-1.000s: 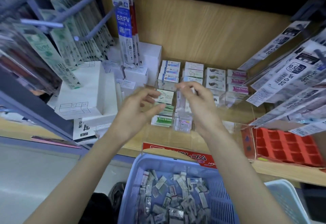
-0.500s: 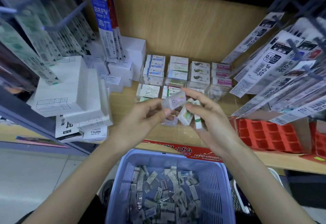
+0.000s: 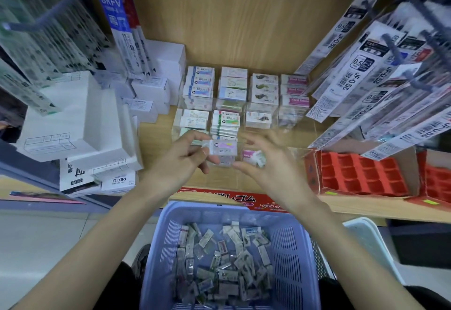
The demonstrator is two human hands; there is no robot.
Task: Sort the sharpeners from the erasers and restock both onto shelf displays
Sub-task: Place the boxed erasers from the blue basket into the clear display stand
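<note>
My left hand pinches a clear-wrapped eraser with a pink and yellow label, held flat above the shelf. Beside it, my right hand curls round a few small wrapped erasers in its palm, fingers blurred. Behind both hands, stacks of boxed erasers fill a clear divided display on the wooden shelf. Below my arms a lilac basket holds several loose wrapped erasers.
White refill boxes are piled at the left. An empty red divided tray stands at the right. Hanging refill packs crowd in from the upper right and more from the upper left. A white basket sits right of the lilac one.
Both hands drew back from the display toward me. My left hand took one wrapped eraser from the bunch, and the two hands have moved apart.
</note>
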